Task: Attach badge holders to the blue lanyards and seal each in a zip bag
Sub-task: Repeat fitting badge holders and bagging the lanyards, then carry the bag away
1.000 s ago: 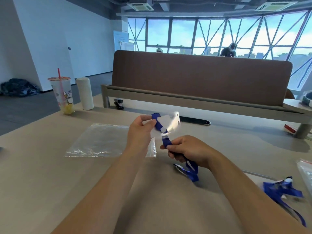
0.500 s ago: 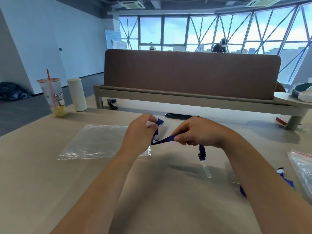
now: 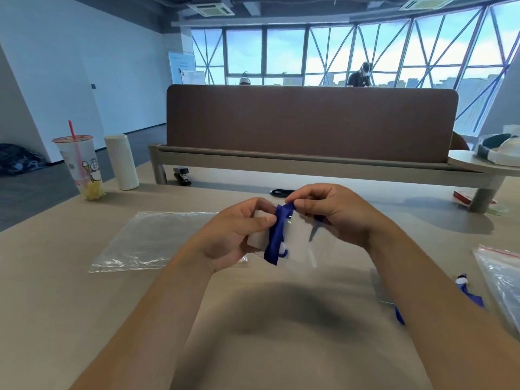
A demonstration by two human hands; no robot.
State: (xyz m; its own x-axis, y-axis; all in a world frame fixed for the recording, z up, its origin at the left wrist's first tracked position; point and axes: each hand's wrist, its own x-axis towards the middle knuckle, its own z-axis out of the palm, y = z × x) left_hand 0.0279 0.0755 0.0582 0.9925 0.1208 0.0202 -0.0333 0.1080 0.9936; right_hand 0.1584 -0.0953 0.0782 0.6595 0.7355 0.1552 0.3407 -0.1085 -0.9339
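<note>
Above the middle of the table, my left hand [image 3: 236, 235] pinches a clear badge holder [image 3: 298, 243] together with a folded blue lanyard [image 3: 277, 237]. My right hand [image 3: 334, 212] grips the top fold of that lanyard at its upper end. A white snap shows near the lanyard's lower end. An empty clear zip bag [image 3: 152, 240] lies flat on the table to the left of my hands. Another blue lanyard [image 3: 470, 291] lies at the right, partly hidden behind my right forearm.
A drink cup with a red straw [image 3: 80, 167] and a white cylinder [image 3: 121, 161] stand at the far left. A brown divider panel [image 3: 309, 122] on a raised shelf closes off the back. Red-zipped clear bags [image 3: 503, 277] lie at the right edge. A black stapler [image 3: 182, 175] sits under the shelf.
The lanyard was stretched out between my hands; now it is folded up against the badge holder and my hands have come close together.
</note>
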